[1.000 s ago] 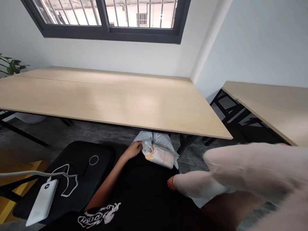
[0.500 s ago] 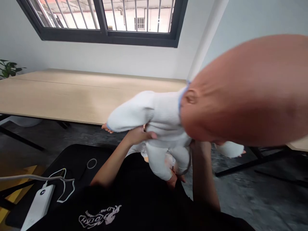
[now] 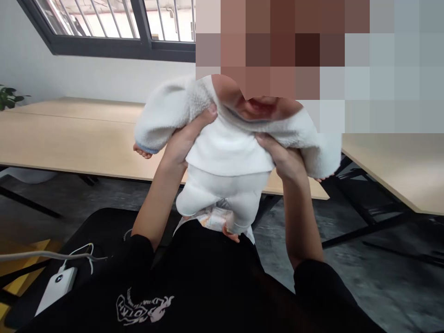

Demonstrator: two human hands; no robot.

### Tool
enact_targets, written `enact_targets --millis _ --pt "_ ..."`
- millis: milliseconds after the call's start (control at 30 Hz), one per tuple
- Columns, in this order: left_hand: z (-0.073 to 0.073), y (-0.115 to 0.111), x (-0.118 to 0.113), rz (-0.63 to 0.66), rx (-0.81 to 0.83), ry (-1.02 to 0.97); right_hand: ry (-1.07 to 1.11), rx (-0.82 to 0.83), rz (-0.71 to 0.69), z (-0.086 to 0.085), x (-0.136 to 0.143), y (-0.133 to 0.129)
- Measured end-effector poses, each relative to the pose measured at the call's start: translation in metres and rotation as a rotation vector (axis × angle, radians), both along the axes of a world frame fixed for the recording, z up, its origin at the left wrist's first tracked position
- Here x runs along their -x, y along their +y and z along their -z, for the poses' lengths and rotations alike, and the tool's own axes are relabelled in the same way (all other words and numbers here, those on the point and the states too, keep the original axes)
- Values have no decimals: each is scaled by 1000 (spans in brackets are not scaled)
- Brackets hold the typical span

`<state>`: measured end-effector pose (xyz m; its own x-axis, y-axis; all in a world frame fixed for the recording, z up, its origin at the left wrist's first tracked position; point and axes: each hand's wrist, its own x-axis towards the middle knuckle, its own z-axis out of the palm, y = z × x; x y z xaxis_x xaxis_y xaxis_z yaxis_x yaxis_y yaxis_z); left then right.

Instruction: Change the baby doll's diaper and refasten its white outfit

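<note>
A baby doll (image 3: 231, 148) in a white fleecy top and white trousers is held upright before my chest, its front towards me. Its head is covered by a blurred patch of large squares. My left hand (image 3: 189, 134) grips it under the arm at the left, thumb on the chest. Under the other arm, my right hand (image 3: 286, 155) is closed the same way; most fingers of both hands are hidden behind the body. The doll's legs hang bent over my lap, where a white patterned item (image 3: 217, 217), perhaps a diaper, shows between them.
A light wooden table (image 3: 69, 138) runs along the wall below the barred window (image 3: 121, 18). Another table (image 3: 391, 171) stands at the right. On the black chair (image 3: 104, 231) at my left lies a white power bank (image 3: 57, 289) with a cable (image 3: 52, 254).
The doll has swung from leaning far right, side-on with its head low, to upright and facing me. Both my hands have risen with it to its armpits.
</note>
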<state>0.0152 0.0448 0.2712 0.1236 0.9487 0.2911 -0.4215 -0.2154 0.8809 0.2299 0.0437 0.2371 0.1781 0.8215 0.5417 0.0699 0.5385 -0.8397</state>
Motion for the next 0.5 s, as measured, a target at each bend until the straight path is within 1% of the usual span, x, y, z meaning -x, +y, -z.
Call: enact_targets --millis 67,100,200,300,433,500 --pt "-7 3 -2 64 -51 -47 47 -1 -159 -7 7 8" --pt "-9 6 -2 105 -42 -63 68 13 -236 -9 10 12" --pt "-5 20 -2 201 32 -106 181 92 -365 -10 16 25" --pt "7 41 -3 239 101 -91 246 209 -387 -1 18 39" --pt "32 75 -3 167 98 -20 218 316 -361 16 20 53" --pt "45 94 -2 181 105 -13 206 331 -360 23 22 59"
